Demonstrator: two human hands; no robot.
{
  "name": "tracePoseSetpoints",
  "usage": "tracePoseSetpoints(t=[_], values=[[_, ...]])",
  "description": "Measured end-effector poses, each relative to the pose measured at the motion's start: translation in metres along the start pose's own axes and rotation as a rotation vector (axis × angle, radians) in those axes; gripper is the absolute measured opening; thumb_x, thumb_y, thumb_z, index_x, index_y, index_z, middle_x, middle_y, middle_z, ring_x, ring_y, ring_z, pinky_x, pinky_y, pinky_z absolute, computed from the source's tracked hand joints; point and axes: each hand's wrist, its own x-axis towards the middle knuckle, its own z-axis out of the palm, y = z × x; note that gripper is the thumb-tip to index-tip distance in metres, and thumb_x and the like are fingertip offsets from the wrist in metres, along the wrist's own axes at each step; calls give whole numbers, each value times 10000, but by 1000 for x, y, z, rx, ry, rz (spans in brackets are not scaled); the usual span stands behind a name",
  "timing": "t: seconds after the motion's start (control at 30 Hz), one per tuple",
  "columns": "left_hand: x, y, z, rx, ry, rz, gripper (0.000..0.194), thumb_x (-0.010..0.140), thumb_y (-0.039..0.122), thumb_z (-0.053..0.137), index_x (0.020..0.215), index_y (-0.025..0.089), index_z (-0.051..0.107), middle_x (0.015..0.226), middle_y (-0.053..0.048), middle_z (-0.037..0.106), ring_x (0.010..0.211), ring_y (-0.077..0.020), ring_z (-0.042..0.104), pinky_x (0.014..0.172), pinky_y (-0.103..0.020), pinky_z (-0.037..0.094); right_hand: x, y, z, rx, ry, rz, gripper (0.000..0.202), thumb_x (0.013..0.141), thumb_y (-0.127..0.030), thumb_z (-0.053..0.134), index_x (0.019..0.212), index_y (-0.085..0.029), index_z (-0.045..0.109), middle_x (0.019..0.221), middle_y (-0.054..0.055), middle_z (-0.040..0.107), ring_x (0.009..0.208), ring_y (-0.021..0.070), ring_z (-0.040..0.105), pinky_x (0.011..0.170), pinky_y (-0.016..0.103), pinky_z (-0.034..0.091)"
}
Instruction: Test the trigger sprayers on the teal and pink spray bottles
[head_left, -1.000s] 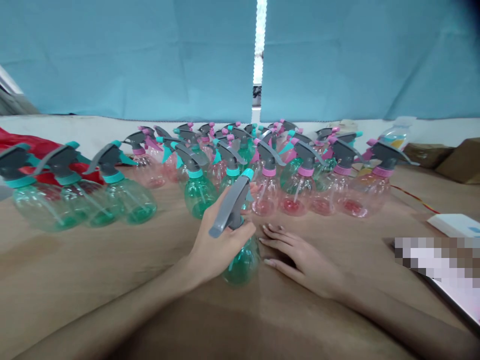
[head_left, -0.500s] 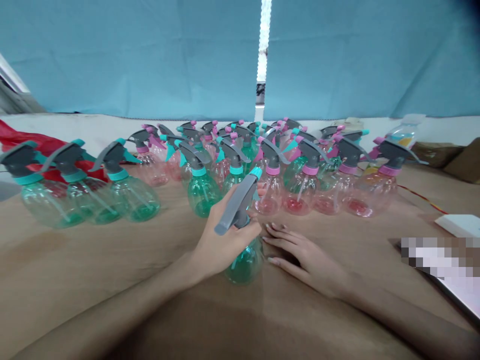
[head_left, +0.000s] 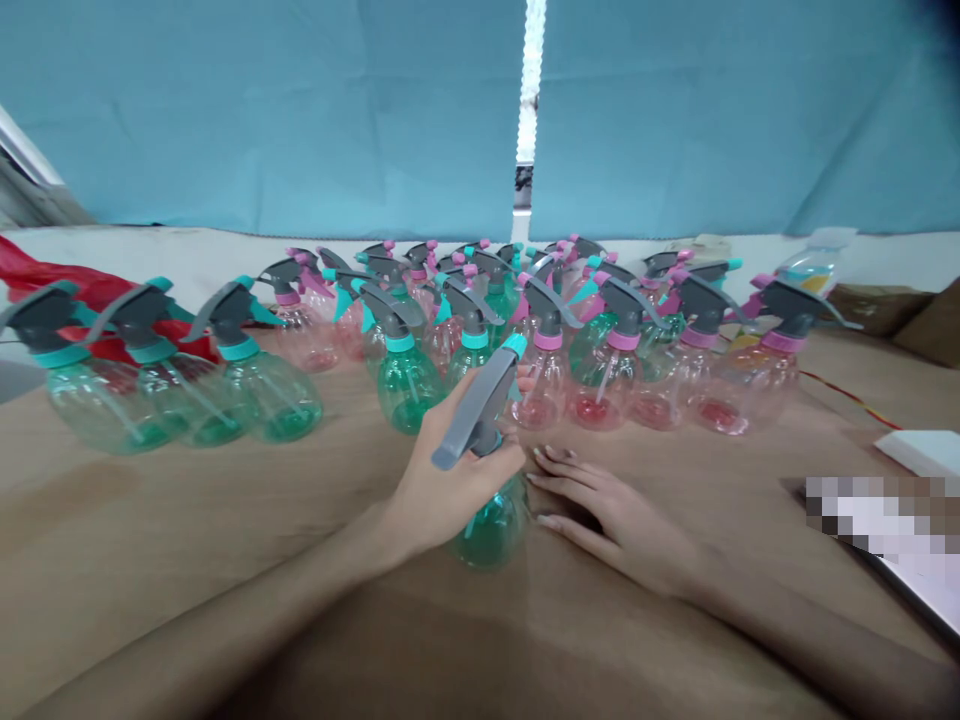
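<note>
Left hand: closed round the neck of a green spray bottle, thumb on the near side; fingertips partly hidden beyond it
Held bottle: in front of the wearer, roughly upright, base seemingly on the table; grey spray head above the hand, turquoise nozzle tip pointing away and rightward
Right hand: flat and open on the table, fingers spread, just beside the held bottle; gripping nothing
Left group: three green-tinted bottles abreast, red cloth behind
Beyond the hands: crowded pink and green bottles, all with grey heads
Far right: white box; pixelated flat object
</note>
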Motion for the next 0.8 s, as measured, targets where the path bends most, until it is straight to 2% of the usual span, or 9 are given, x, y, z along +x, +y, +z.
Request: tracePoseSetpoints(t=[0.1, 0.3, 0.47, 0.6, 0.8], values=[[0, 1, 0, -22, -7, 0, 484, 725, 120, 522, 1179, 287, 540, 1041, -8, 668, 798, -171, 635, 668, -282, 511, 0, 0, -1, 9, 3, -2, 466, 927, -441, 465, 1344, -234, 481, 1439, 59, 427, 1345, 238, 339, 1107, 469, 293], [1, 2, 0, 27, -10, -32, 470, 705, 135, 508, 1153, 276, 529, 968, -16, 666, 679, -175, 616, 590, -292, 483, 0, -2, -2, 20, -3, 7, 465, 930, -439, 459, 1348, -234, 475, 1441, 61, 420, 1348, 242, 332, 1103, 488, 293], [1, 6, -2, 72, -17, -21, 402, 706, 147, 504, 1088, 271, 530, 772, 22, 653, 578, -170, 587, 540, -297, 439, 0, -3, -4, 21, -4, 12, 465, 932, -444, 453, 1343, -227, 483, 1439, 66, 423, 1344, 243, 340, 1107, 485, 287], [0, 7, -3, 111, -21, 2, 320, 693, 143, 496, 984, 268, 544, 631, 51, 595, 533, -175, 574, 565, -322, 437, 1, -3, -3, 17, -11, 7, 482, 931, -450, 451, 1350, -212, 475, 1434, 72, 430, 1347, 243, 334, 1111, 477, 284], [0, 10, -4, 131, -18, 17, 217, 692, 129, 471, 860, 262, 507, 608, 55, 566, 623, -198, 620, 619, -338, 446, 0, -3, -3, -16, -10, 0, 477, 936, -448, 439, 1354, -220, 467, 1438, 70, 425, 1351, 239, 327, 1103, 481, 297]])
